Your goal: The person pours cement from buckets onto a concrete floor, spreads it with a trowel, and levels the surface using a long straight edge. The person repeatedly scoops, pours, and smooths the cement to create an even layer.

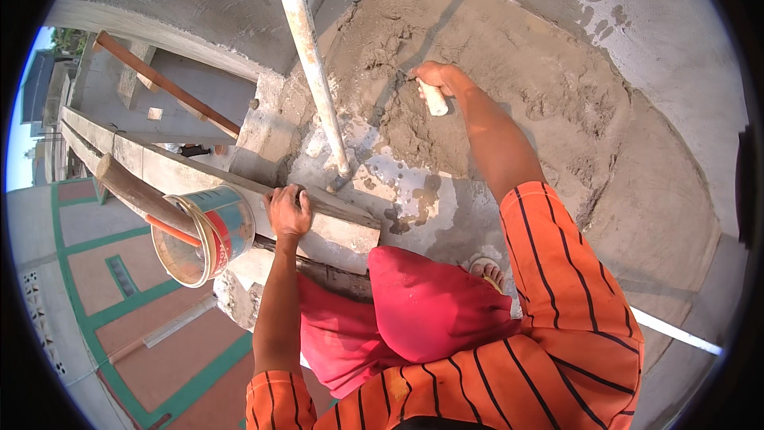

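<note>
My right hand (pixel 439 78) is closed round the thick pale handle of a trowel (pixel 434 101). The trowel's blade cannot be made out against the wet grey mortar (pixel 414 123) beneath it. This mortar lies rough and lumpy around the hand and looks smoother farther off. At the left, my left hand (pixel 289 212) leans on a pale beam (pixel 338 240), its fingers curled over the far edge. A dark spot shows by its fingertips, too small to name.
A whitish pole (pixel 306 56) stands between my hands. Left of my left hand is a paint bucket (pixel 227 231), with a thick wooden post (pixel 143 191) beside it. Beyond the beam the view drops to a lower level. Watery slurry (pixel 406 183) lies near my foot. Grey walls curve around the mortar.
</note>
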A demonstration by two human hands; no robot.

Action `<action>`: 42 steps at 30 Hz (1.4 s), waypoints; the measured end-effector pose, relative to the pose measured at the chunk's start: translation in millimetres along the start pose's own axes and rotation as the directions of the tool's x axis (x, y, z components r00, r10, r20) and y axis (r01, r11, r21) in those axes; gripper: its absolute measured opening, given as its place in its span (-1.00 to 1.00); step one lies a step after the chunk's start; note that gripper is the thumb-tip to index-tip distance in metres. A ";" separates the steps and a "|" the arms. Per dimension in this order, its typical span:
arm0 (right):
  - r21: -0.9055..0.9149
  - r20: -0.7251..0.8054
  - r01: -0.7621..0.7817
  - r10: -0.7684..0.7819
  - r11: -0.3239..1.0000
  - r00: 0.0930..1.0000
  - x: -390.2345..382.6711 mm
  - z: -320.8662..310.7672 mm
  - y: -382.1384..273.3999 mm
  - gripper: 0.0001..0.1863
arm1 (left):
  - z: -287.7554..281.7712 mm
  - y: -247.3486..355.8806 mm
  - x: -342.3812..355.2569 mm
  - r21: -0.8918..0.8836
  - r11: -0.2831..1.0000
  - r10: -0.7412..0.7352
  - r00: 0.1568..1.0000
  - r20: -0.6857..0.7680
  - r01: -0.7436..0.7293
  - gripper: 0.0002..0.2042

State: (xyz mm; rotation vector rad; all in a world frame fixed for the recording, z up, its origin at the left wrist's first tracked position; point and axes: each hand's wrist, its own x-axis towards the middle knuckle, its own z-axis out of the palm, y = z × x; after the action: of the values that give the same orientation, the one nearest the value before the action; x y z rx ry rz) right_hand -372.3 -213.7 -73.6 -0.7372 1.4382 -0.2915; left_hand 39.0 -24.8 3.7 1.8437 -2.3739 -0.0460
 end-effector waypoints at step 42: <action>-0.985 0.171 0.141 -0.616 -0.098 0.769 -4.5 38.9 -69.1 -0.73 | 3.5 -11.0 -1.6 0.006 1.000 -0.023 0.999 0.040 0.023 -0.82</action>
State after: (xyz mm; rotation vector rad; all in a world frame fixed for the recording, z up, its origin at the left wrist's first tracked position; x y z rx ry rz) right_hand -318.8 -252.0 -29.1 -2.5341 1.5881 0.2894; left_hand 49.5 -26.2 -1.1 1.8904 -2.3810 -0.0791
